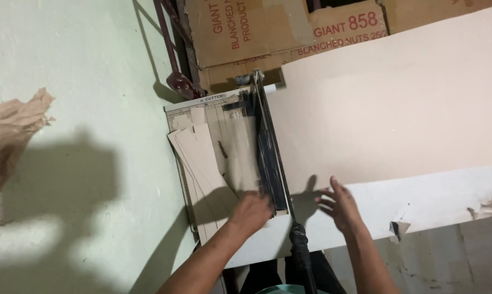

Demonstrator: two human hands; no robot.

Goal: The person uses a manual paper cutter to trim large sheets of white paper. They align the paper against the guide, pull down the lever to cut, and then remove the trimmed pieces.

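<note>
Head view shows several cut strips (198, 149) already stacked on the paper cutter (224, 147), left hand (251, 211) pressing flat there, grasping nothing. Right hand (341, 204) rests open-fingered on the big uncut sheet (398, 114), blade handle (301, 245) untouched.

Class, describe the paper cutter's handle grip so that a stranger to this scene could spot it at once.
Start at the big pale sheet across the white table; at its left edge lies the paper cutter. Follow its long dark blade arm toward the person, between the left hand and right hand. The handle grip is the black rounded end, the only thick dark piece overhanging the table edge.
</note>
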